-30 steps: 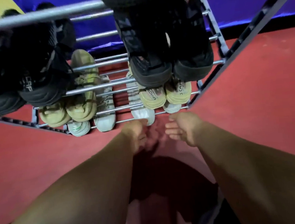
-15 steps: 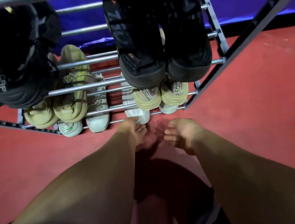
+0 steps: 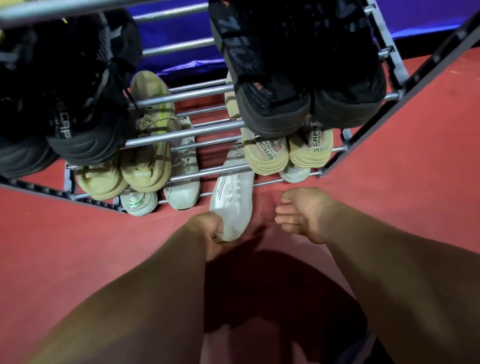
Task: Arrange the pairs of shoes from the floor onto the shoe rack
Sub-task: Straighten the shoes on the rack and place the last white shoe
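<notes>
Head view: the shoe rack [image 3: 189, 133] fills the upper frame, with black pairs on its upper rails and tan and white pairs lower down. At centre a white shoe [image 3: 232, 199] points its long axis up-frame, far end among the bottom rails, near end over the red floor [image 3: 404, 169]. The left grip [image 3: 208, 234] curls round that near end. The right grip [image 3: 302, 217], fingers loosely spread, hangs just right of the shoe, apart.
</notes>
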